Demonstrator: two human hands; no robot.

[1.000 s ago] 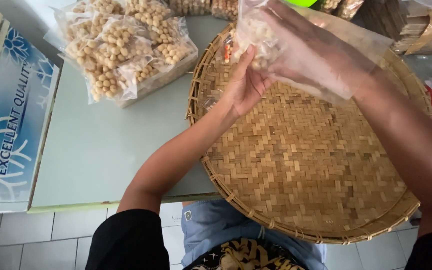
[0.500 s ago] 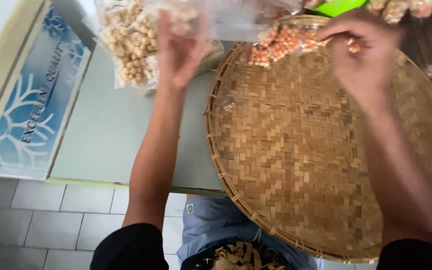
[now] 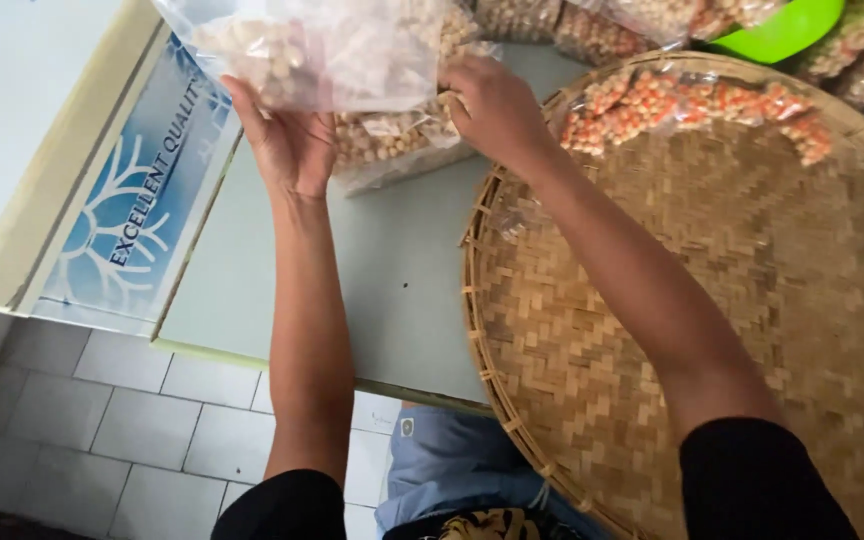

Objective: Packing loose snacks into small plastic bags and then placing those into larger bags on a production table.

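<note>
Clear plastic bag of pale round snacks (image 3: 322,45) now held at upper left.
Left hand (image 3: 287,140) cups it underneath, right hand (image 3: 492,105) pinches its edge; it has left the round woven bamboo tray (image 3: 652,330).

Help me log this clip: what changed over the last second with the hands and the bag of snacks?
Both hands left the woven tray. The left hand carried the clear bag of pale snacks leftward to the stack of filled bags on the table; the right hand came out of the bag and followed, now gripping its edge. The orange snacks on the tray stayed put.
</note>
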